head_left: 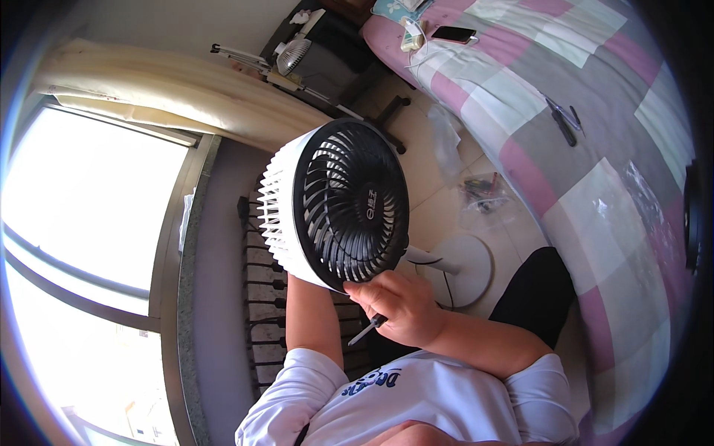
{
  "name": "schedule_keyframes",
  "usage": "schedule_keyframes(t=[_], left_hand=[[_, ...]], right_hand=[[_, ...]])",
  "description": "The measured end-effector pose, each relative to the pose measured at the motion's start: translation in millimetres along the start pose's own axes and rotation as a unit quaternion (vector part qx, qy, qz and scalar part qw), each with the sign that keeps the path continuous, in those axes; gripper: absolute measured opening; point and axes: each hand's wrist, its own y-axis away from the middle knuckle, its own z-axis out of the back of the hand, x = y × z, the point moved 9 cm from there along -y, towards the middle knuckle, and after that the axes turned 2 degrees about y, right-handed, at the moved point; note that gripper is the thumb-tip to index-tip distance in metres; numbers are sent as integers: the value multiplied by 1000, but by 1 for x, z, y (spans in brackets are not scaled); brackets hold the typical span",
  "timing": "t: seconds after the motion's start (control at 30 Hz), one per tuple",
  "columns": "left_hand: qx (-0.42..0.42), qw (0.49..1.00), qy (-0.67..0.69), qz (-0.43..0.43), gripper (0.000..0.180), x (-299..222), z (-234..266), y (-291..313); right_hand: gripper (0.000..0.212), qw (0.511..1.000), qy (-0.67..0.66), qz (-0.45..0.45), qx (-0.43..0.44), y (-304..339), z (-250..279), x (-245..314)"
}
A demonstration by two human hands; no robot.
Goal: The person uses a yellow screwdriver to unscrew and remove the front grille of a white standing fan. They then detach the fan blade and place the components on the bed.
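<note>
A fan head (327, 201) with a white slatted rear shell and a black swirled front grille (353, 201) is raised in front of me, its front turned to the right. My right hand (401, 305) has its thumb and fingers at the lower rim of the grille. A screwdriver (368, 329) sticks out from the same hand, its metal shaft pointing down-left. Behind the white shell goes my left forearm (312, 316); the hand itself is hidden there. A white stand with a round base (472, 275) is on the floor beyond my right hand.
On the right is a bed with a checked cover (513, 97). It bears a phone (455, 34), dark-handled tools (563, 123) and clear plastic wrapping (643, 193). A clear bag of small parts (487, 197) lies on the tiled floor. A black rack (264, 305) stands by the window.
</note>
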Motion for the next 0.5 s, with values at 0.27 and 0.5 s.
schedule_keyframes(t=[0.27, 0.5], left_hand=[[2, 1000, -21, 2, 58, 0, 8, 10], [-5, 999, -32, 3, 56, -6, 17, 27]], right_hand=[[34, 998, 44, 17, -49, 11, 5, 3], [29, 989, 18, -142, -20, 73, 2, -44]])
